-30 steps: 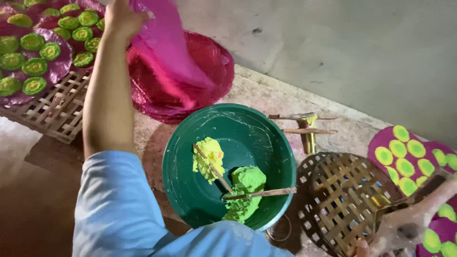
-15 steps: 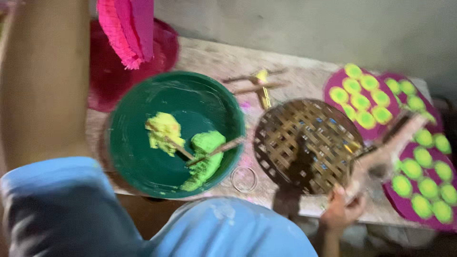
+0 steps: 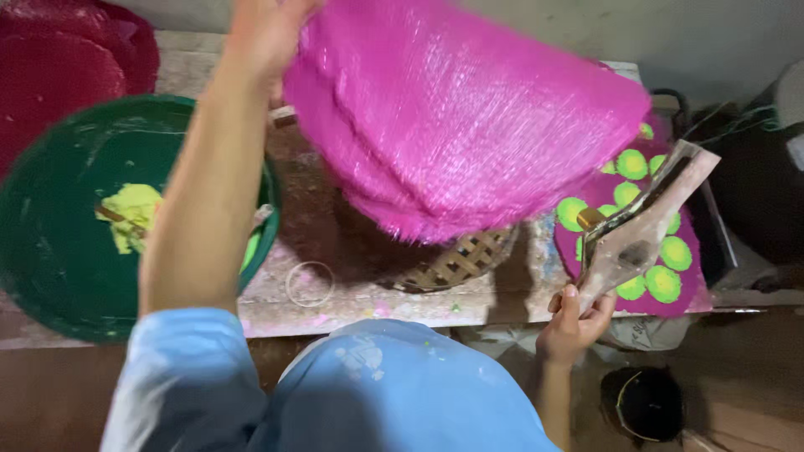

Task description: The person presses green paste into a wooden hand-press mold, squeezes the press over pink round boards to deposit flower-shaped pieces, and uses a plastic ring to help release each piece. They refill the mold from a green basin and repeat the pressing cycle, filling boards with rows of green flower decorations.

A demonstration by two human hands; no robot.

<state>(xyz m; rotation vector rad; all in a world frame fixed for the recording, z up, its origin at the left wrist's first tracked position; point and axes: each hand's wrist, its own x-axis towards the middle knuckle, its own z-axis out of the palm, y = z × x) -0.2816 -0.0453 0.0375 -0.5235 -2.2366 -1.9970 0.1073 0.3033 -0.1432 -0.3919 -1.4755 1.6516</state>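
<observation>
My left hand (image 3: pixel 266 33) is raised at the top of the view and grips the edge of a pink mesh sheet (image 3: pixel 469 125). The sheet hangs over a round woven bamboo tray (image 3: pixel 461 261) and hides most of it. My right hand (image 3: pixel 574 322) is low at the right and holds a worn wooden paddle-like tool (image 3: pixel 641 219) tilted up over a pink mat with yellow-green discs (image 3: pixel 662 280). A green basin (image 3: pixel 50 285) with lumps of yellow-green dough (image 3: pixel 134 216) and a stick stands on the left, behind my left arm.
A stack of red-pink mesh sheets (image 3: pixel 67 59) lies at the back left. A thin ring (image 3: pixel 310 285) lies on the stained board near its front edge. A dark round container (image 3: pixel 641 403) stands on the floor at the lower right.
My left hand has carried the pink sheet from the back left across to the right, over the woven tray. The view has shifted right; my right hand keeps hold of the wooden tool.
</observation>
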